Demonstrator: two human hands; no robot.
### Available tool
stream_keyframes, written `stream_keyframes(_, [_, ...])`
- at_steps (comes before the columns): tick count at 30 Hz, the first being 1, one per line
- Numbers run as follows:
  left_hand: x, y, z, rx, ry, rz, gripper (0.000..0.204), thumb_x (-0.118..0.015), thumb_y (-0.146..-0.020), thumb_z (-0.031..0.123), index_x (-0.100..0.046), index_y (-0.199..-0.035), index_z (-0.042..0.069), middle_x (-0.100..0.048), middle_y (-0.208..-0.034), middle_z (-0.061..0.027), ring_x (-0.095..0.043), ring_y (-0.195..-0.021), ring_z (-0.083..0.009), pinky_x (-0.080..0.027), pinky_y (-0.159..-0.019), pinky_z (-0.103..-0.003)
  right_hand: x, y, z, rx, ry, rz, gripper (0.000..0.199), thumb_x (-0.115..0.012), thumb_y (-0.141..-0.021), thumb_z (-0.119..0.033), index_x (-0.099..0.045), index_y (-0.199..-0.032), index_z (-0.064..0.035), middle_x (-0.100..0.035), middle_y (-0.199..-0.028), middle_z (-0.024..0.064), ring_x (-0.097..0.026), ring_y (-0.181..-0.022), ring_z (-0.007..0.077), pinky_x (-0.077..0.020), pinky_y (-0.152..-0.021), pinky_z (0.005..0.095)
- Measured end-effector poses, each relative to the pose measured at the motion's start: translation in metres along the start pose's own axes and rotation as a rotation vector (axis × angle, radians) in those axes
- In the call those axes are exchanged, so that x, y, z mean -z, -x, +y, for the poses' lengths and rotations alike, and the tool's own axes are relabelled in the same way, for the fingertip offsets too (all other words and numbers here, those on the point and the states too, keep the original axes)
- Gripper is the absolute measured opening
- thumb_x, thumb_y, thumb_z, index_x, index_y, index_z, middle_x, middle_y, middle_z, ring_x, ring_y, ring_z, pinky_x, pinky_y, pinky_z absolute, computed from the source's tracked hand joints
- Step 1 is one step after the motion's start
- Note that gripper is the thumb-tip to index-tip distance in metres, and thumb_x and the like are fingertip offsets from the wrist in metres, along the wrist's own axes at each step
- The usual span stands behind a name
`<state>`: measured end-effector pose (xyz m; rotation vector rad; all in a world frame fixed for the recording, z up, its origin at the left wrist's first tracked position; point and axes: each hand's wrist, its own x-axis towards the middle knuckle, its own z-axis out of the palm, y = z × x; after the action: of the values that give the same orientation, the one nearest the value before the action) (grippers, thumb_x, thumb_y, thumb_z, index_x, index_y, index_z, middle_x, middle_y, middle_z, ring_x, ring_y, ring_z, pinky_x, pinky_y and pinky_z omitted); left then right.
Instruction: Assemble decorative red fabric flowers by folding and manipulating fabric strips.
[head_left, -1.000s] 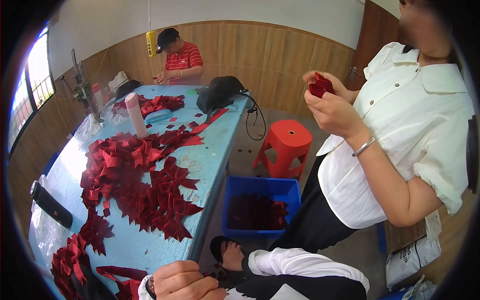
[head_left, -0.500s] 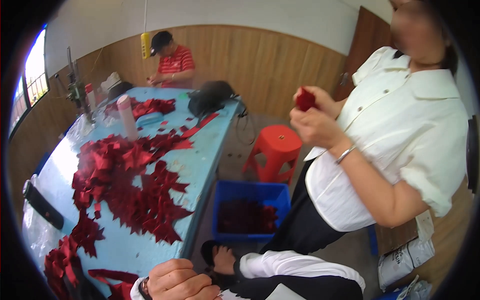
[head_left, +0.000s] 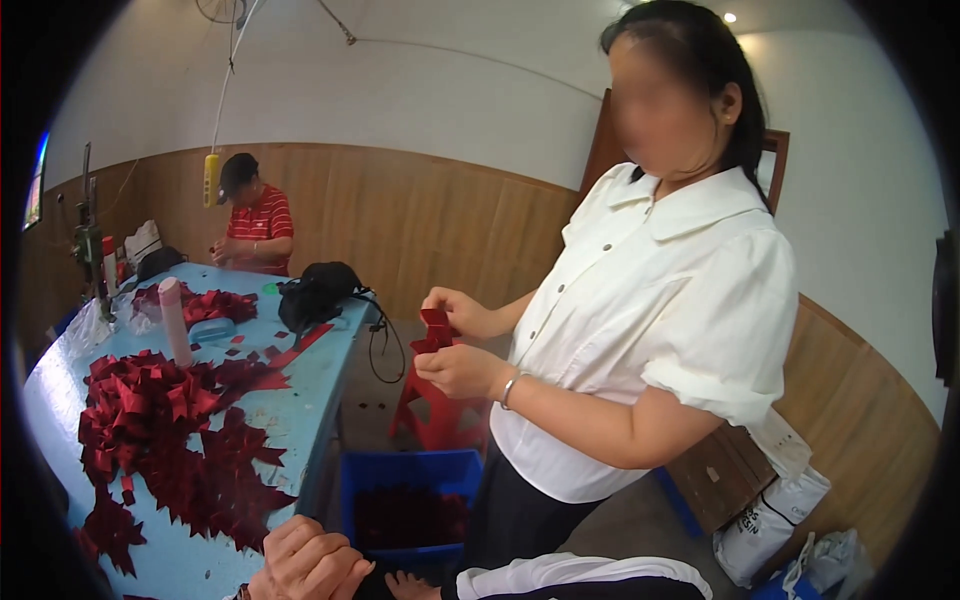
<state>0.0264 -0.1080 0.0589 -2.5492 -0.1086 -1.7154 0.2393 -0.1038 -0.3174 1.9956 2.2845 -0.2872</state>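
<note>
My left hand (head_left: 308,560) is at the lower edge, beside the near corner of the blue table (head_left: 318,432). Its fingers are curled into a closed fist, and the palm side is hidden, so anything inside cannot be seen. My right hand does not show. Many dark red cut fabric pieces (head_left: 150,400) with notched, pointed ends lie heaped on the table beyond my fist. Across from me a person in a white blouse (head_left: 655,300) stands with both hands on a folded dark red fabric piece (head_left: 434,332).
A blue crate (head_left: 412,462) with dark red pieces stands on the floor, in front of a red stool (head_left: 440,415). On the table are a pink bottle (head_left: 174,325) and a black bag (head_left: 318,295). A person in red stripes (head_left: 262,228) works at the far end. White sacks (head_left: 770,525) stand at right.
The view has tilted up and turned right, so the table sits lower and further left. The standing person's hands have spread the fabric piece. My left hand stays closed.
</note>
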Motion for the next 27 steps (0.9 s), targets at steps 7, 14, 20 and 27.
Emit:
stream_keyframes(7, [0.022, 0.035, 0.01, 0.053, -0.093, -0.016, 0.014, -0.067, -0.08, 0.014, -0.058, -0.071, 0.008, -0.058, -0.067, -0.0027, -0.051, -0.055, -0.0187, -0.04, -0.051, -0.031, 0.016, 0.023, -0.031, -0.093, 0.055, -0.035, 0.098, -0.075, -0.065, -0.046, -0.031, -0.135, 0.0076, -0.048, -0.122, 0.027, -0.048, -0.111, 0.0435, -0.0412, -0.088, 0.0588])
stream_keyframes(14, [0.048, 0.058, -0.024, 0.07, -0.094, 0.022, 0.015, -0.068, -0.08, 0.015, -0.058, -0.071, 0.008, -0.058, -0.067, -0.0024, -0.05, -0.055, -0.0188, -0.04, -0.05, -0.031, 0.045, -0.006, -0.09, -0.107, 0.079, -0.13, 0.096, -0.075, -0.066, -0.047, -0.033, -0.134, 0.0061, -0.047, -0.124, 0.0264, -0.047, -0.113, 0.0431, -0.0409, -0.088, 0.0592])
stream_keyframes(20, [0.043, 0.068, -0.063, 0.101, -0.083, 0.02, 0.016, -0.068, -0.079, 0.017, -0.059, -0.07, 0.007, -0.057, -0.066, -0.0022, -0.049, -0.055, -0.0191, -0.04, -0.05, -0.031, 0.014, -0.043, -0.101, -0.137, 0.06, -0.213, 0.095, -0.075, -0.066, -0.048, -0.035, -0.134, 0.0048, -0.046, -0.125, 0.0259, -0.047, -0.115, 0.0428, -0.0407, -0.089, 0.0595])
stream_keyframes(27, [0.033, 0.071, -0.079, 0.14, -0.11, 0.005, 0.017, -0.069, -0.078, 0.017, -0.059, -0.068, 0.007, -0.057, -0.066, -0.002, -0.05, -0.055, -0.0192, -0.04, -0.051, -0.031, 0.008, -0.053, -0.106, -0.184, 0.043, -0.192, 0.094, -0.078, -0.062, -0.048, -0.039, -0.129, 0.0049, -0.049, -0.12, 0.024, -0.049, -0.112, 0.0407, -0.0411, -0.089, 0.0572])
